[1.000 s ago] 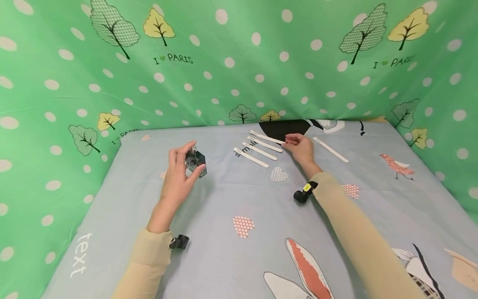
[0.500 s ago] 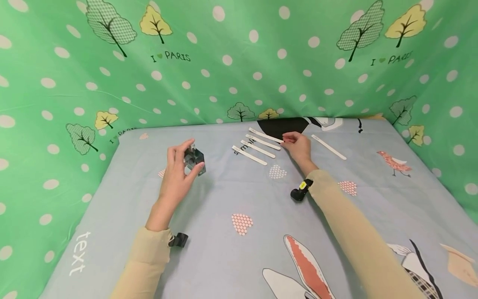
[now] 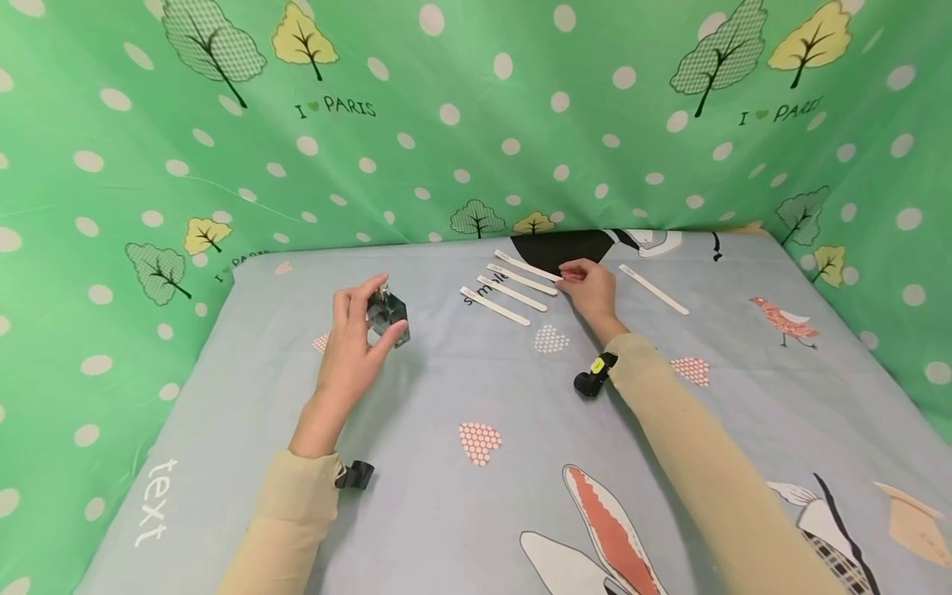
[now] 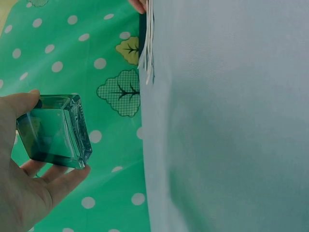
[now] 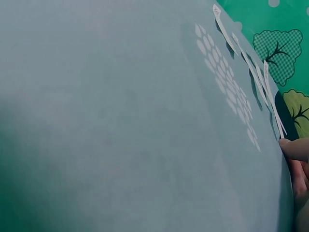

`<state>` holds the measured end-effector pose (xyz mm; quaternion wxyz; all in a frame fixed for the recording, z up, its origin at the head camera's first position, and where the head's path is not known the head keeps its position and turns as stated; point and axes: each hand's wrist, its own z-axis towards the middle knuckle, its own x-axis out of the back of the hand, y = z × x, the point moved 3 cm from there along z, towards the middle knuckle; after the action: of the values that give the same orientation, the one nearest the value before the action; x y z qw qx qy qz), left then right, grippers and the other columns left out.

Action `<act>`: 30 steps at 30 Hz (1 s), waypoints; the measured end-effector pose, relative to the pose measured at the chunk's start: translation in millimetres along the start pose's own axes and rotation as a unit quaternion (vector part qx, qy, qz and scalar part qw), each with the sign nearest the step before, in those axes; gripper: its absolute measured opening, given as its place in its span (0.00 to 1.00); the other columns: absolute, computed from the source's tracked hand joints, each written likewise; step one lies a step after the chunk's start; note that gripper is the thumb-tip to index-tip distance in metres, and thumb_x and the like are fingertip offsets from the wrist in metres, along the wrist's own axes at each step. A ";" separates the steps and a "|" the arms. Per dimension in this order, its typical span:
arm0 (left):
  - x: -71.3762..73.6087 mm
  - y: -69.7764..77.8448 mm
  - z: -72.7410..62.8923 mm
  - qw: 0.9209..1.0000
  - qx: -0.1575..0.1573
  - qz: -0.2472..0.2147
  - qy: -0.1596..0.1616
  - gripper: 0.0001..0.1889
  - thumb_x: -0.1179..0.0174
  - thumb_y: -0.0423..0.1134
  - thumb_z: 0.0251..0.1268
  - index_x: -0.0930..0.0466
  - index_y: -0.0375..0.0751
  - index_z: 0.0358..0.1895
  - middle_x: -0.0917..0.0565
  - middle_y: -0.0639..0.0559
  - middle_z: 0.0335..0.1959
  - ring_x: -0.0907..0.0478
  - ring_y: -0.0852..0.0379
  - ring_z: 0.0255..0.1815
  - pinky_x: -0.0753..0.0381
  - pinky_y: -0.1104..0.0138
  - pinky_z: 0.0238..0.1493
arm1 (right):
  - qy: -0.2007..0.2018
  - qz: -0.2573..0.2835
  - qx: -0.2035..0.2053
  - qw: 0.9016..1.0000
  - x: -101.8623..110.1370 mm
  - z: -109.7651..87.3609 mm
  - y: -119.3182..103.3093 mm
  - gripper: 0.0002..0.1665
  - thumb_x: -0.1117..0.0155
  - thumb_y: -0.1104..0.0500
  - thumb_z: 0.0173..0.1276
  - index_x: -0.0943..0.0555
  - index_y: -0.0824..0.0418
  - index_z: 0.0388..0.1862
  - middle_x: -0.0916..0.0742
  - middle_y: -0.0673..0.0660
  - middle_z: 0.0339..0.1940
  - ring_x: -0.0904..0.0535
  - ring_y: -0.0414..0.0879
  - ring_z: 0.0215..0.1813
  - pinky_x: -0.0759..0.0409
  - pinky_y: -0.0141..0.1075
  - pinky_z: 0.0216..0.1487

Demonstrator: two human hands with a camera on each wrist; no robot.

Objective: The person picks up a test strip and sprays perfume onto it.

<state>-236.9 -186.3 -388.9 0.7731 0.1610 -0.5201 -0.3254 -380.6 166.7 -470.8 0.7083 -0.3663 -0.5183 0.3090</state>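
On the left, my left hand [image 3: 348, 351] grips a dark, clear glass perfume bottle [image 3: 388, 316] above the table, thumb on one side and fingers on the other. The left wrist view shows the bottle's thick, faceted glass [image 4: 50, 133] tilted in the hand. At the far side, my right hand [image 3: 592, 296] pinches the near end of a white paper test strip [image 3: 524, 265], the farthest of a fanned row. Beside it lie several similar strips [image 3: 497, 307], printed at their far ends. The right wrist view catches only the thumb and part of the fingers [image 5: 294, 149].
Another white strip [image 3: 654, 290] lies apart, right of my right hand. A grey-blue printed cloth [image 3: 416, 512] covers the table. Green dotted curtains [image 3: 416, 99] rise behind its far edge and along both sides.
The head view has shifted slightly. Both hands keep their holds on the perfume bottle and the test strip, with hardly any movement.
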 end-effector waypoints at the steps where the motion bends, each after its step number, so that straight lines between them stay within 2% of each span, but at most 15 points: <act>1: -0.2 0.1 0.1 1.000 0.000 0.002 0.000 0.34 0.39 0.46 0.71 0.44 0.64 0.76 0.37 0.38 0.60 0.25 0.41 0.42 0.19 0.48 0.48 | 0.000 -0.001 0.001 1.000 0.0 0.1 -0.3 0.15 0.27 0.67 0.60 0.14 0.67 0.47 0.10 0.64 0.44 0.13 0.53 0.46 0.15 0.41 0.52; 4: -0.7 0.5 0.2 1.000 0.000 0.008 0.002 0.34 0.39 0.46 0.71 0.44 0.64 0.76 0.37 0.38 0.60 0.26 0.40 0.38 0.21 0.52 0.42 | -0.004 0.001 0.002 1.000 -0.5 0.7 -0.5 0.15 0.27 0.67 0.60 0.14 0.67 0.47 0.10 0.65 0.44 0.13 0.54 0.46 0.15 0.42 0.52; 8: -1.5 1.4 0.5 1.000 -0.001 0.009 0.003 0.34 0.39 0.46 0.71 0.44 0.64 0.76 0.37 0.38 0.59 0.26 0.41 0.37 0.23 0.56 0.39 | -0.010 0.003 -0.002 1.000 -0.6 1.1 -0.1 0.15 0.27 0.67 0.60 0.14 0.67 0.47 0.10 0.65 0.44 0.13 0.54 0.46 0.15 0.40 0.51; 13: -2.9 2.7 1.1 1.000 -0.007 0.015 0.004 0.34 0.39 0.46 0.71 0.44 0.63 0.76 0.37 0.38 0.59 0.30 0.47 0.31 0.28 0.61 0.32 | -0.022 0.004 -0.008 1.000 2.0 1.1 -0.8 0.14 0.26 0.68 0.59 0.14 0.67 0.46 0.10 0.65 0.43 0.13 0.54 0.45 0.16 0.37 0.48; 16: -3.5 2.6 1.3 1.000 -0.006 0.018 0.005 0.34 0.39 0.46 0.71 0.44 0.63 0.76 0.37 0.38 0.59 0.33 0.51 0.28 0.31 0.63 0.30 | -0.034 0.002 -0.015 0.999 2.6 1.0 -1.3 0.14 0.26 0.67 0.59 0.14 0.66 0.45 0.10 0.65 0.44 0.13 0.54 0.45 0.18 0.31 0.45; 21: -4.0 1.9 1.3 1.000 -0.004 0.019 0.003 0.34 0.39 0.47 0.71 0.44 0.64 0.76 0.37 0.39 0.59 0.31 0.48 0.30 0.32 0.64 0.28 | -0.045 0.008 -0.029 0.999 1.9 1.8 -1.4 0.14 0.26 0.67 0.59 0.14 0.66 0.45 0.10 0.65 0.43 0.13 0.52 0.44 0.23 0.22 0.38; 30: -5.9 2.4 1.9 1.000 -0.006 0.019 0.002 0.34 0.39 0.47 0.71 0.44 0.63 0.76 0.36 0.38 0.58 0.31 0.47 0.34 0.30 0.61 0.32 | -0.048 0.009 -0.026 0.998 5.0 1.0 -4.5 0.12 0.27 0.68 0.60 0.15 0.68 0.43 0.11 0.67 0.42 0.14 0.52 0.41 0.24 0.20 0.34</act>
<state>-239.3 -180.4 -390.8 0.7813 0.1474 -0.5190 -0.3138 -380.0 168.5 -464.3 0.6701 -0.3742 -0.5561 0.3189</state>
